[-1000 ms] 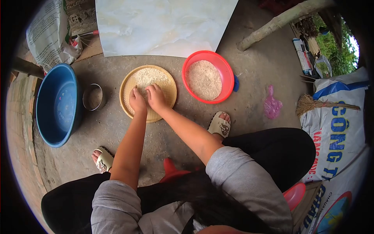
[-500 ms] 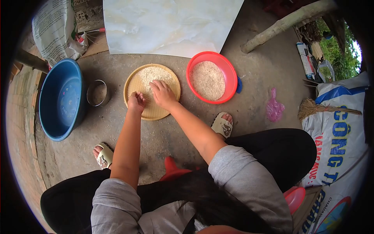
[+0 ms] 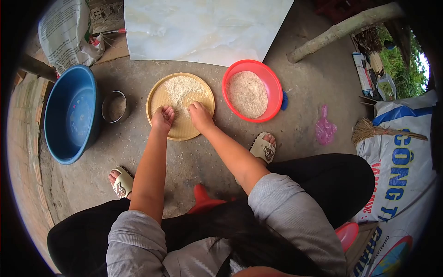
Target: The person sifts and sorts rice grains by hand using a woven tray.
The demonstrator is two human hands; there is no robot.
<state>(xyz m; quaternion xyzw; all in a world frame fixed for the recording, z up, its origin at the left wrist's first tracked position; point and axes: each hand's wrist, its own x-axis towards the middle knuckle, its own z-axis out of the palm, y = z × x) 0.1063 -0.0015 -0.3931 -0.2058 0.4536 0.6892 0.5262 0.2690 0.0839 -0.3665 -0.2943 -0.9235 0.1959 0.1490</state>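
A round woven tray (image 3: 184, 131) lies on the concrete floor with a heap of pale rice grains (image 3: 182, 87) on its far side. Over the tray's left part is my left hand (image 3: 163, 118), palm turned up and fingers loosely cupped and apart; I make out nothing in it. My right hand (image 3: 200, 116) is over the right part, near the heap's close edge, its fingertips drawn together. Whatever they may pinch is too small to see. To the right stands a red basin (image 3: 278, 94) filled with more grain (image 3: 248, 94).
At left are a large blue basin (image 3: 69, 124) and a metal bowl (image 3: 108, 99) with some grain inside. A marbled panel (image 3: 207, 32) lies beyond the tray. On the right are a pink plastic bag (image 3: 326, 127), a straw whisk (image 3: 364, 130), large sacks (image 3: 385, 157) and a wooden pole (image 3: 341, 33).
My right hand has drawn back from the grain heap and its fingers have closed together. My left hand has turned slightly, its fingers less curled. The view has shifted a little.
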